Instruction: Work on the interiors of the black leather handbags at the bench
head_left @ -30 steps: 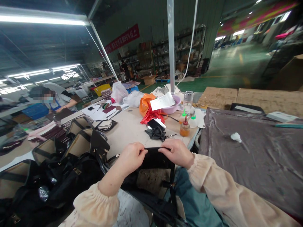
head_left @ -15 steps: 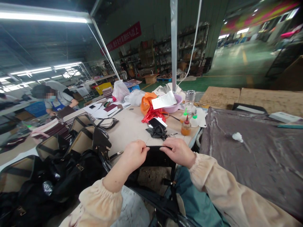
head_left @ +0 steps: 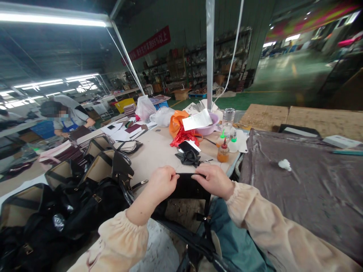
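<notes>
My left hand (head_left: 163,184) and my right hand (head_left: 213,180) pinch the top edge of a black leather piece (head_left: 188,187) at the near edge of the worktable (head_left: 154,153). Both hands are closed on that edge, thumbs toward each other, a short gap between them. The piece hangs down in front of me toward a black bag (head_left: 195,245) on my lap. Just beyond my hands lies a black bow-shaped scrap (head_left: 187,157).
Black and tan handbags (head_left: 70,196) crowd the left. Orange glue bottles (head_left: 223,153), a pink bowl (head_left: 208,126), plastic bags (head_left: 177,126) and stacked cut pieces (head_left: 126,147) sit farther back. A grey cloth-covered table (head_left: 300,181) lies right. A person (head_left: 64,117) works far left.
My hands have kept their grip on the black piece; they sit slightly higher in view as my head shifted a little. Nothing else moved.
</notes>
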Demonstrator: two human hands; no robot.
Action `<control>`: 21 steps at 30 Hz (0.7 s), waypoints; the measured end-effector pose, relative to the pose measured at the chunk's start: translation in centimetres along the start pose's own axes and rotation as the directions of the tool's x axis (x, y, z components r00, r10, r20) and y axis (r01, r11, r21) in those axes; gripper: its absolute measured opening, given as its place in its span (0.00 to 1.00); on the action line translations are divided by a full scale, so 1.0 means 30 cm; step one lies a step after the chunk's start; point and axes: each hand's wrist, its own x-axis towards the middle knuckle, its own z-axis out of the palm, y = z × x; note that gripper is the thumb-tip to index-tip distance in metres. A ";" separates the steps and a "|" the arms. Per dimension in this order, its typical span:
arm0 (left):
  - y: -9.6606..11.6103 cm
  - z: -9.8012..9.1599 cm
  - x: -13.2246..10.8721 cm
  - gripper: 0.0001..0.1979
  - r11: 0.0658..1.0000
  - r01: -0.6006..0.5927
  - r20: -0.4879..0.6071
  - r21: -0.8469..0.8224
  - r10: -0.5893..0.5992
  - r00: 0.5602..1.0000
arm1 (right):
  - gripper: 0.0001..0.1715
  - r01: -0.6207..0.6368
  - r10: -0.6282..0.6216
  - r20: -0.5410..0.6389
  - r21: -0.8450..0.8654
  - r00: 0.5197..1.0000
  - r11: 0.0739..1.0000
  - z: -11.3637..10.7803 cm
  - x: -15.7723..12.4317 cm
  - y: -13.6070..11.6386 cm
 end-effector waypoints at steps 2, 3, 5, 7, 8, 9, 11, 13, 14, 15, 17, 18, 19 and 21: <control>-0.003 0.003 0.002 0.12 1.000 0.001 -0.008 0.008 -0.001 1.000 | 0.13 -0.007 0.008 0.012 -0.018 1.000 1.000 -0.004 0.003 0.002; -0.005 0.004 0.003 0.12 1.000 0.000 -0.012 0.012 0.000 1.000 | 0.13 -0.010 0.011 0.024 -0.030 1.000 1.000 -0.008 0.005 0.001; -0.009 0.007 0.005 0.11 1.000 -0.003 -0.016 0.019 0.003 1.000 | 0.13 -0.007 0.011 0.058 -0.065 0.998 0.998 -0.015 0.016 -0.007; -0.010 0.008 0.005 0.11 1.000 -0.003 -0.011 0.023 0.003 1.000 | 0.13 0.012 -0.001 0.101 -0.113 0.995 0.994 -0.019 0.035 -0.024; -0.009 0.007 0.005 0.12 1.000 -0.002 -0.007 0.024 0.002 1.000 | 0.14 0.020 -0.003 0.119 -0.139 0.993 0.990 -0.019 0.047 -0.035; -0.008 0.007 0.005 0.12 1.000 -0.001 -0.002 0.026 0.001 1.000 | 0.14 0.022 0.000 0.132 -0.165 0.991 0.986 -0.016 0.060 -0.048; -0.006 0.004 0.007 0.12 0.999 0.006 0.003 0.035 -0.006 1.000 | 0.16 0.009 0.023 0.145 -0.215 0.989 0.977 -0.005 0.087 -0.074; -0.005 0.001 0.009 0.11 0.999 0.020 0.004 0.047 -0.020 1.000 | 0.17 -0.003 0.044 0.150 -0.261 0.988 0.965 0.009 0.109 -0.096; -0.006 -0.001 0.011 0.11 0.998 0.023 0.007 0.050 -0.023 1.000 | 0.17 -0.001 0.046 0.156 -0.280 0.987 0.960 0.015 0.116 -0.103; -0.008 -0.003 0.012 0.11 0.999 0.020 0.013 0.051 -0.020 1.000 | 0.17 0.005 0.044 0.160 -0.293 0.986 0.956 0.020 0.121 -0.108; -0.018 -0.009 0.012 0.12 0.999 -0.002 0.035 0.054 0.000 0.999 | 0.15 0.018 0.031 0.158 -0.302 0.987 0.953 0.025 0.121 -0.111; -0.026 -0.013 0.011 0.13 0.998 -0.015 0.049 0.060 0.012 0.999 | 0.15 0.027 0.021 0.155 -0.298 0.988 0.954 0.025 0.119 -0.110; -0.036 -0.018 0.010 0.13 0.997 -0.024 0.059 0.069 0.020 0.998 | 0.14 0.033 0.012 0.152 -0.293 0.988 0.956 0.024 0.116 -0.108; -0.059 -0.031 0.005 0.14 0.995 -0.042 0.076 0.086 0.036 0.996 | 0.15 0.043 0.001 0.152 -0.288 0.988 0.957 0.020 0.111 -0.103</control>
